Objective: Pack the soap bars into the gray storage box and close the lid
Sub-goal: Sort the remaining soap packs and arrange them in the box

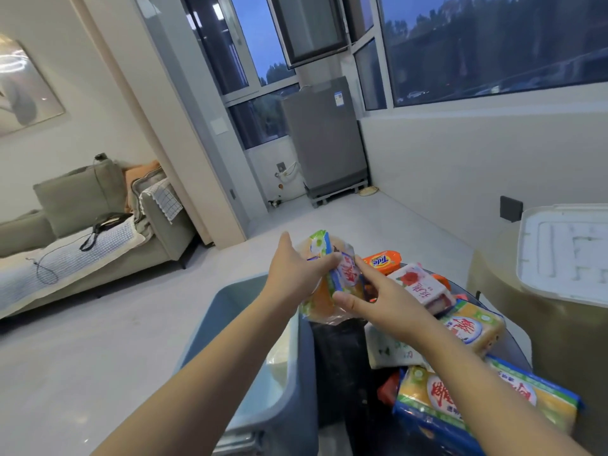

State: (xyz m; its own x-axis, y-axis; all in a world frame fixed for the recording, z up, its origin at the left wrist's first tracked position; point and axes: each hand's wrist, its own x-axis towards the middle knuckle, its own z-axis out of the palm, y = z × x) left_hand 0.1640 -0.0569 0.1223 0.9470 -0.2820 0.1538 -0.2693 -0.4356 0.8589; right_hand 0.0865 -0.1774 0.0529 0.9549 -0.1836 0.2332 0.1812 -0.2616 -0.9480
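My left hand (297, 269) and my right hand (378, 299) both hold a clear-wrapped pack of yellow soap bars (332, 281), lifted above the far right corner of the gray storage box (296, 383). The box stands open below my left forearm, with something pale inside. More soap lies on a dark round table (342, 366) to the right: an orange Tide bar (381, 260), a pink-and-white rose bar (419, 286), a yellow bar (473, 327) and a large yellow multipack (427, 399) under my right forearm.
A white box lid (566, 255) rests on a tan rounded stand at the right. A sofa (82, 225) stands at the left, a gray washing machine (325, 143) by the windows at the back. Pale open floor lies between.
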